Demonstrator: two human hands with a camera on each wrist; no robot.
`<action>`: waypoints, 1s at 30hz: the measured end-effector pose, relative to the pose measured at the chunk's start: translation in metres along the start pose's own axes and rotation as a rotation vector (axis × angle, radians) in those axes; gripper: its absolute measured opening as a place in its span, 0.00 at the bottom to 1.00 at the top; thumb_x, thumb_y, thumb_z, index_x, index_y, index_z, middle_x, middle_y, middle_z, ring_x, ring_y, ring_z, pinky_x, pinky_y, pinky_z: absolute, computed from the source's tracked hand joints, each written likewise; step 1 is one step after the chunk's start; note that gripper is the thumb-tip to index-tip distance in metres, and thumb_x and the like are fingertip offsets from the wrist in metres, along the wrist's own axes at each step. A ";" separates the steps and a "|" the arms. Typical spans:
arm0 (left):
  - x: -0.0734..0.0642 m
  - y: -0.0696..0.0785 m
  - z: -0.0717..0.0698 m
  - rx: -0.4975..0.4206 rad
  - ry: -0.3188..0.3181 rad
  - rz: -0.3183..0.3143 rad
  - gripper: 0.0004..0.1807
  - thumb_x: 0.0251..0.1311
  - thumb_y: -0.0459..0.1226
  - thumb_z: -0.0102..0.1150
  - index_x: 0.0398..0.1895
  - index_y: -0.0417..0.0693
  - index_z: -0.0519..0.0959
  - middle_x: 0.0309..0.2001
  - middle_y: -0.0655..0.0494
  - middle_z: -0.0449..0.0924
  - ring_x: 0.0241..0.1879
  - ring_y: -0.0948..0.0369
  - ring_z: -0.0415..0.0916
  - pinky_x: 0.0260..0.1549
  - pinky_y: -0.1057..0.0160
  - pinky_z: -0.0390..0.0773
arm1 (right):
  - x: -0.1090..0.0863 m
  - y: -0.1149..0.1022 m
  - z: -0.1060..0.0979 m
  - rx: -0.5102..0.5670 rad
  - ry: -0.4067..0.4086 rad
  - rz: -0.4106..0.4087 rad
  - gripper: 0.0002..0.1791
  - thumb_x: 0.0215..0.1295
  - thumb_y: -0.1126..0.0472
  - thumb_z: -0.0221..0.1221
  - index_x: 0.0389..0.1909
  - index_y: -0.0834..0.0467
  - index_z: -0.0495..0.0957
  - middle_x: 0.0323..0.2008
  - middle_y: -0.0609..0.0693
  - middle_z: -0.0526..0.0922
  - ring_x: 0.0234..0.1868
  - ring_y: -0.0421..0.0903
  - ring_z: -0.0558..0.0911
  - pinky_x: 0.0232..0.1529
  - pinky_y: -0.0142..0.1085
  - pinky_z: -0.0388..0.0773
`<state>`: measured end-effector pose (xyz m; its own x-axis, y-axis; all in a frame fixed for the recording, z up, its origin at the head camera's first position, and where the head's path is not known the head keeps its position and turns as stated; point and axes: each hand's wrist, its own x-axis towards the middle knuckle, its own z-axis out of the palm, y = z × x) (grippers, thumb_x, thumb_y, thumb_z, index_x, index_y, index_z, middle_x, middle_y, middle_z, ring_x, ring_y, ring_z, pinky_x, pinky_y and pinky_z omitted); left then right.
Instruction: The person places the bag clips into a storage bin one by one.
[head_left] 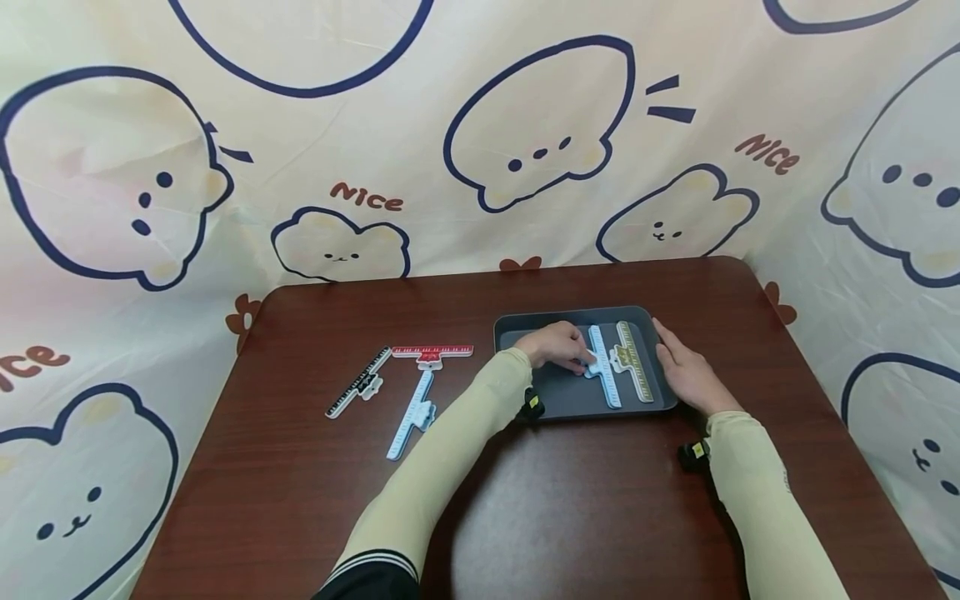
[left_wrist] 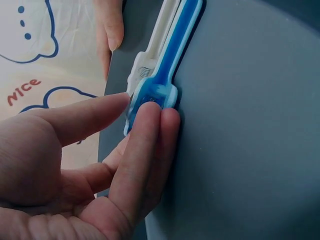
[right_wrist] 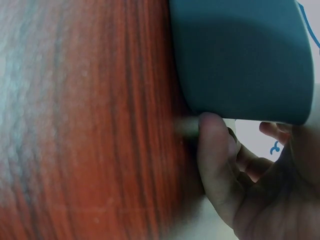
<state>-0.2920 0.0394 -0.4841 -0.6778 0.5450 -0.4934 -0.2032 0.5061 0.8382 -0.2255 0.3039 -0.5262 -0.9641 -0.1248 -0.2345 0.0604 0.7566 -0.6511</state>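
Observation:
A dark grey tray (head_left: 558, 398) sits on the brown table (head_left: 570, 500) and holds two ruler-shaped clips side by side. My left hand (head_left: 579, 359) pinches the tab of the blue clip (head_left: 606, 377); in the left wrist view my thumb and fingers (left_wrist: 150, 120) close on the blue clip's (left_wrist: 175, 50) end, on the tray (left_wrist: 250, 125) floor. The second clip, olive-yellow (head_left: 636, 368), lies just right of it. With fingers straight, my right hand (head_left: 677, 360) rests against the tray's right rim, and the thumb (right_wrist: 214, 150) touches the tray wall (right_wrist: 240, 55).
Three more ruler clips lie on the table left of the tray: a black one (head_left: 358, 383), a red one (head_left: 432, 352) and a light blue one (head_left: 411, 414). A cartoon-print cloth (head_left: 480, 125) hangs behind and around the table. The table's edges are close on both sides.

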 end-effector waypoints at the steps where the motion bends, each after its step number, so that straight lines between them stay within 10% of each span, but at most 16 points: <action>1: 0.000 0.000 0.000 0.001 0.000 0.000 0.11 0.68 0.33 0.65 0.28 0.37 0.79 0.38 0.51 0.83 0.36 0.59 0.84 0.48 0.60 0.86 | 0.000 0.000 0.000 0.001 -0.002 -0.001 0.33 0.85 0.42 0.29 0.84 0.41 0.33 0.82 0.66 0.48 0.78 0.75 0.52 0.72 0.72 0.54; 15: 0.001 -0.002 0.000 0.072 0.033 0.002 0.16 0.69 0.36 0.66 0.22 0.41 0.79 0.30 0.50 0.84 0.31 0.59 0.84 0.40 0.63 0.85 | -0.001 0.002 0.001 0.009 -0.009 0.019 0.33 0.85 0.41 0.29 0.84 0.40 0.33 0.82 0.67 0.47 0.78 0.75 0.51 0.72 0.72 0.54; 30: -0.017 0.006 -0.009 0.179 0.112 0.072 0.07 0.71 0.39 0.64 0.39 0.43 0.81 0.40 0.49 0.83 0.39 0.56 0.87 0.49 0.59 0.86 | -0.002 0.000 0.001 0.009 -0.003 0.025 0.33 0.85 0.42 0.29 0.84 0.40 0.33 0.82 0.66 0.46 0.79 0.74 0.50 0.73 0.72 0.52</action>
<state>-0.2876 0.0272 -0.4690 -0.7626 0.5111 -0.3964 -0.0297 0.5845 0.8108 -0.2237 0.3031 -0.5264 -0.9615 -0.1076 -0.2529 0.0870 0.7539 -0.6512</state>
